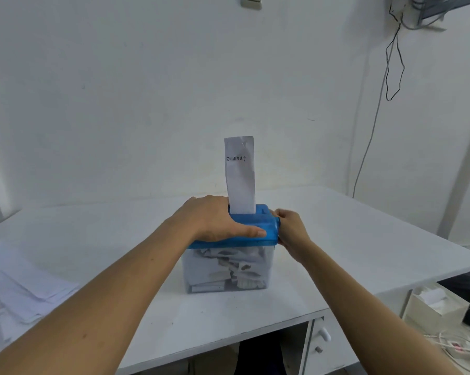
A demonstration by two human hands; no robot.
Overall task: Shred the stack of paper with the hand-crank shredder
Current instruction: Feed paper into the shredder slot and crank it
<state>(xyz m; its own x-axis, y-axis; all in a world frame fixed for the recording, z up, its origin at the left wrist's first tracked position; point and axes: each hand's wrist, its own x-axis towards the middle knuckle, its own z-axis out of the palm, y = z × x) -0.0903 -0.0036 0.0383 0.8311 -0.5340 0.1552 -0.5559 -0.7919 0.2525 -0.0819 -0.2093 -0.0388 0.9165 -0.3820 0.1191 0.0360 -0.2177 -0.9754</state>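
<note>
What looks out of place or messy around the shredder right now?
Nothing serious. The paper strip stands nearly straight in the blue shredder, which the left hand holds. The paper stack at far left is fanned unevenly, and the clear bin looks fairly full of shreds.

The crank is out of sight, probably inside the curled fingers of the right hand [290, 231]. The left hand [214, 220] covers the left part of the lid [266, 226], and its fingertips are hidden. The foot of the strip [240, 174] is sunk in the slot, and its writing is too small to read. The stack [19, 282] runs off the left edge.
</note>
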